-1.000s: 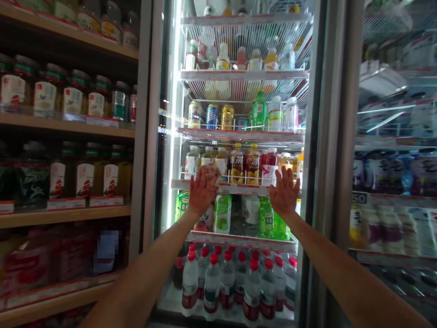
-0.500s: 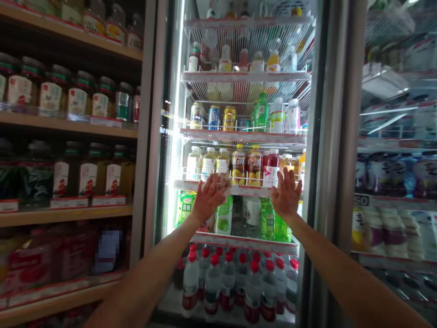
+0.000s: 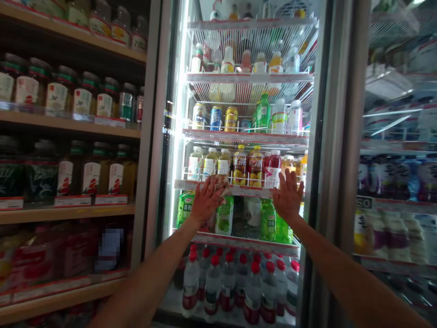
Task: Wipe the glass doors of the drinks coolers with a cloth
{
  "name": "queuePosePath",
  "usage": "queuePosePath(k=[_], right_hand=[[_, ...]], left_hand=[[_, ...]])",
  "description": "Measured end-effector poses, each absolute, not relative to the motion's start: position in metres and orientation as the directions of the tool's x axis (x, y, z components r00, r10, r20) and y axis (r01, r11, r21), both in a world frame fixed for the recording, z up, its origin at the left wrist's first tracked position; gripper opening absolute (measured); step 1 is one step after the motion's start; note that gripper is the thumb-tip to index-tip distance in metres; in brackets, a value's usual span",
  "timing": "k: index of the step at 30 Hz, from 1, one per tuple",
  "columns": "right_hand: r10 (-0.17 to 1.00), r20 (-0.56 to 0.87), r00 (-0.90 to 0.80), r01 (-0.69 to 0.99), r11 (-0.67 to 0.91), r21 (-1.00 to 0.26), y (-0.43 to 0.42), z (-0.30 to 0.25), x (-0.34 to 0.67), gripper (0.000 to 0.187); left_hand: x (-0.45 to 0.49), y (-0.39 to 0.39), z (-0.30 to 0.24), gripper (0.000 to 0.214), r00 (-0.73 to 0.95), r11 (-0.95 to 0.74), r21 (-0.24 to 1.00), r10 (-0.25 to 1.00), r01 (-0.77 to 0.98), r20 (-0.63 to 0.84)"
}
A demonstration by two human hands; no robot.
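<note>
Both of my arms reach forward to the glass door (image 3: 251, 217) of a lit drinks fridge. Under the stretched fingers of my left hand (image 3: 205, 199) is a crumpled, pale, patterned cloth (image 3: 222, 184), held flat at the height of a shelf edge. My right hand (image 3: 288, 195) has its fingers spread, palm toward the door, with nothing in it. Between the hands, behind the door, stand yellow-capped tea bottles (image 3: 256, 166) and a red drink bottle (image 3: 273, 168). Just below are green bottles (image 3: 268, 219). Whether each palm fully touches the glass is hard to tell.
Red-capped bottles (image 3: 253, 291) fill the fridge bottom. Cans (image 3: 215, 118) stand on a higher shelf. To the left, wooden shelves (image 3: 68, 214) carry rows of jars (image 3: 83, 98). A metal door frame (image 3: 336, 136) separates another fridge of bottles (image 3: 385, 177) on the right.
The view has shifted slightly, so the shelves sit a little further right. My left hand and the cloth have barely moved; my right hand stays spread at the same spot.
</note>
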State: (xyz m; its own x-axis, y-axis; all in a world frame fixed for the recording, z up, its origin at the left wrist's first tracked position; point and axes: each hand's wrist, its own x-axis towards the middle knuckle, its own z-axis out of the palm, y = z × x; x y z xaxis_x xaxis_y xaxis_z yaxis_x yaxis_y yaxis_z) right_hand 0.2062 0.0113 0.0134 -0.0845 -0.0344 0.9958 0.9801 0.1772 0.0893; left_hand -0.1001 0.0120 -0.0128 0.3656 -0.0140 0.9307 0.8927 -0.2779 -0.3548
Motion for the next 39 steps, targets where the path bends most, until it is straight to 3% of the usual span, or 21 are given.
queuePosePath(k=[4,6,7,10,12,14,17,19,21,24,26,28,30,32,33,37,39], right_hand=[[-0.028,0.997,-0.074,0.979,0.190,0.078,0.010,0.014,0.205,0.059],[-0.021,0.998,-0.065,0.980,0.189,0.067,0.010,0.014,0.204,0.059],[-0.019,0.998,-0.062,0.980,0.188,0.064,0.010,0.014,0.204,0.059],[-0.020,0.998,-0.067,0.981,0.183,0.069,0.011,0.014,0.205,0.059],[-0.030,0.997,-0.077,0.980,0.180,0.081,0.011,0.014,0.206,0.059],[-0.032,0.996,-0.084,0.980,0.177,0.088,0.011,0.014,0.207,0.058],[-0.032,0.996,-0.082,0.982,0.169,0.087,0.011,0.014,0.207,0.058],[-0.032,0.996,-0.079,0.983,0.162,0.083,0.011,0.014,0.206,0.058],[-0.034,0.997,-0.076,0.984,0.156,0.081,0.011,0.014,0.205,0.057],[-0.032,0.997,-0.075,0.985,0.153,0.079,0.010,0.014,0.206,0.056],[-0.029,0.996,-0.078,0.985,0.155,0.082,0.010,0.014,0.206,0.056],[-0.026,0.996,-0.088,0.983,0.157,0.091,0.011,0.014,0.207,0.057],[-0.026,0.996,-0.091,0.983,0.155,0.094,0.012,0.014,0.207,0.057],[-0.026,0.996,-0.085,0.985,0.149,0.088,0.012,0.014,0.207,0.055],[-0.029,0.996,-0.079,0.986,0.147,0.082,0.012,0.014,0.207,0.055],[-0.043,0.995,-0.087,0.985,0.146,0.093,0.012,0.014,0.208,0.053],[-0.044,0.994,-0.098,0.984,0.146,0.104,0.012,0.014,0.209,0.053]], left_hand=[[-0.129,0.013,-0.011,0.044,-0.032,-0.213,0.023,-0.037,0.977,0.999],[-0.134,0.013,-0.014,0.045,-0.107,-0.201,0.095,-0.049,0.975,0.993],[-0.131,0.013,-0.016,0.045,-0.057,-0.209,0.048,-0.033,0.977,0.998],[-0.114,0.010,-0.024,0.040,0.257,-0.277,-0.240,0.028,0.931,0.966],[-0.111,0.009,-0.028,0.038,0.358,-0.301,-0.330,0.040,0.895,0.933],[-0.120,0.009,-0.027,0.038,0.262,-0.267,-0.247,0.021,0.931,0.965],[-0.139,0.012,-0.025,0.042,-0.021,-0.189,0.014,-0.035,0.982,0.999],[-0.138,0.013,-0.026,0.044,-0.073,-0.181,0.063,-0.051,0.981,0.996],[-0.122,0.012,-0.030,0.042,0.045,-0.207,-0.051,-0.033,0.977,0.998],[-0.096,0.009,-0.036,0.041,0.369,-0.257,-0.359,-0.012,0.897,0.929],[-0.093,0.008,-0.036,0.041,0.476,-0.266,-0.461,-0.010,0.847,0.880],[-0.106,0.008,-0.033,0.039,0.367,-0.244,-0.356,-0.004,0.902,0.930],[-0.123,0.009,-0.028,0.040,0.109,-0.198,-0.108,-0.006,0.974,0.994],[-0.130,0.009,-0.028,0.043,-0.026,-0.179,0.022,-0.022,0.984,0.999],[-0.128,0.009,-0.029,0.043,-0.009,-0.184,0.004,-0.024,0.983,1.000],[-0.097,0.007,-0.041,0.040,0.309,-0.262,-0.291,0.029,0.920,0.951],[-0.094,0.006,-0.043,0.039,0.336,-0.270,-0.312,0.049,0.911,0.940]])
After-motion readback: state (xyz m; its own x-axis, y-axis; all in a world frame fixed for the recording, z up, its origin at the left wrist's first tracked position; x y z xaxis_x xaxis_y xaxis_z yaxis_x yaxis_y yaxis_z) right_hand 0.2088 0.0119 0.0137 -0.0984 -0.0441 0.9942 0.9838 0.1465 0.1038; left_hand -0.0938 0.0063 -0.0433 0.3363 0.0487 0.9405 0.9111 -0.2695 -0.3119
